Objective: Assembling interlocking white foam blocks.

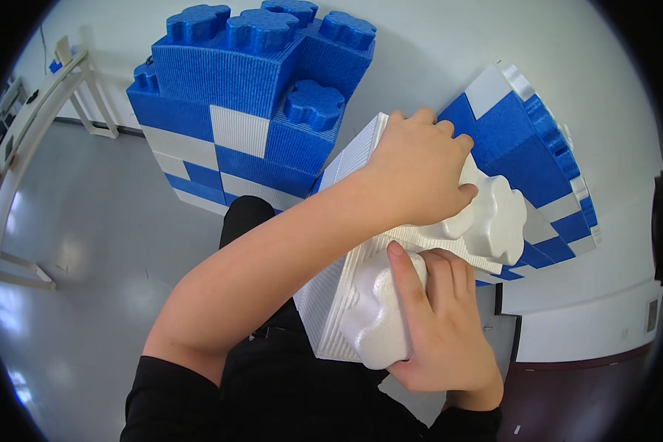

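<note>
A large white block (324,324), ribbed along its sides, is being held at a tilt in front of the person's torso; whether it is forming one piece or several joined pieces cannot be told. Lobed, glossy studs are projecting from it, a near stud (372,317) facing the person and two far studs (499,221) standing toward its far right end. The right hand (446,331) is gripping the near stud, its index finger lying along the stud, its thumb curling under the lower edge and its other fingers bending behind. The left hand (423,169) is reaching across the block and holding its far part, the fingers spreading slightly and bending over the far side, the thumb resting apart beside the far studs; the fingertips are partly hiding. Beyond the block and to its left, a blue-and-white stack (228,118) is standing, blue studs topping it; whether the two are touching cannot be told. Beyond the block and to its right, a second stack (523,147) is showing similar colours. Behind the block, a pale wall (412,59) is rising. Far to its left, a white table (22,129) is standing on a grey floor (125,221). Below the block, black clothing (287,383) is covering the person's torso.
</note>
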`<state>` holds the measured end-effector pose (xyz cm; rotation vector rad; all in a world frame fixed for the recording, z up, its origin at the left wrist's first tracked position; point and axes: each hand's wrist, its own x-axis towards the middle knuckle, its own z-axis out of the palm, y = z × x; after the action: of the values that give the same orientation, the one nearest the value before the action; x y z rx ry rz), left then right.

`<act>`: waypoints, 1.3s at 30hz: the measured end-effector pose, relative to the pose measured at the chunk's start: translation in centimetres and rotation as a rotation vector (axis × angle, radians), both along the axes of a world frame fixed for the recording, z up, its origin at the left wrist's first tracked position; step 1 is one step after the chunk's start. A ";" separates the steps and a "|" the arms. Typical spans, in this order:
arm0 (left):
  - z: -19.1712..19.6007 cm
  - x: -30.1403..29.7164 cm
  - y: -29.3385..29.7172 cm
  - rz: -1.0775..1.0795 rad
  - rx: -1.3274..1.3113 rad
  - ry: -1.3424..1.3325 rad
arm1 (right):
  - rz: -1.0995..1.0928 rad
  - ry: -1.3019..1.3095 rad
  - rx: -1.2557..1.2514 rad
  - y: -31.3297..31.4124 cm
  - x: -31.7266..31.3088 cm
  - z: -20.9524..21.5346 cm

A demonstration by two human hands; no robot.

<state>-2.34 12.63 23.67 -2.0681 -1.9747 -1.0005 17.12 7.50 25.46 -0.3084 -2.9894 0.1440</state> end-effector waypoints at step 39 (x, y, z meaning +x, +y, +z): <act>2.3 3.7 -14.1 -0.391 -0.327 0.165 | -0.631 0.839 -0.150 5.8 6.1 -17.2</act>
<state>1.35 -1.52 25.94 -2.6877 -1.7879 -0.5517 23.20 13.28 8.31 -0.9158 -1.9553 0.3273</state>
